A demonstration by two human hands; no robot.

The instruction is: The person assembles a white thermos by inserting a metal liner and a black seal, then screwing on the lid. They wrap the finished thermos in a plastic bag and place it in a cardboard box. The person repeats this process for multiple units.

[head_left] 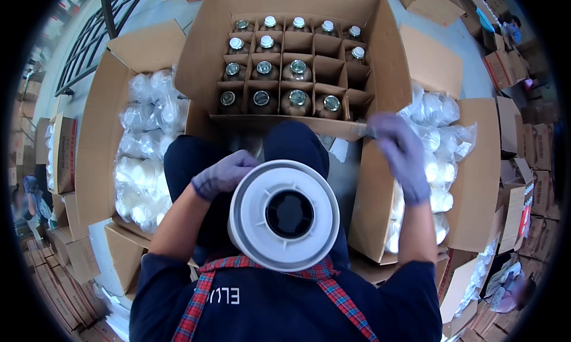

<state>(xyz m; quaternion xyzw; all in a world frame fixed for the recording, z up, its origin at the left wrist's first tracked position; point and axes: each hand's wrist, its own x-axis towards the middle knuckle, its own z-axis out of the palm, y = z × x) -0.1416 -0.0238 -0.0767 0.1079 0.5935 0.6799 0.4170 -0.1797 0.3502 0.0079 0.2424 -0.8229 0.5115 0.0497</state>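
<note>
A large cardboard carton [279, 123] with dividers stands in front of me. In it are several bottles with white caps [267, 42] and others with round, shiny, greenish tops [297, 98]. My left hand [226, 170], in a grey glove, has its fingers curled beside a round pale plastic piece [256, 217] with a dark centre hole. That piece hides some fingertips, and whether they grip anything is unclear. My right hand [401, 151], also gloved, is blurred between the divided carton's near right corner and the right-hand carton [476, 181]; its fingers are smeared.
White round pieces in clear bags fill the left-hand carton [98, 157] and the right-hand one. A black metal rack [98, 44] stands at far left. Stacked cartons [538, 145] line the right. Other people work at the edges, one at lower right [505, 288].
</note>
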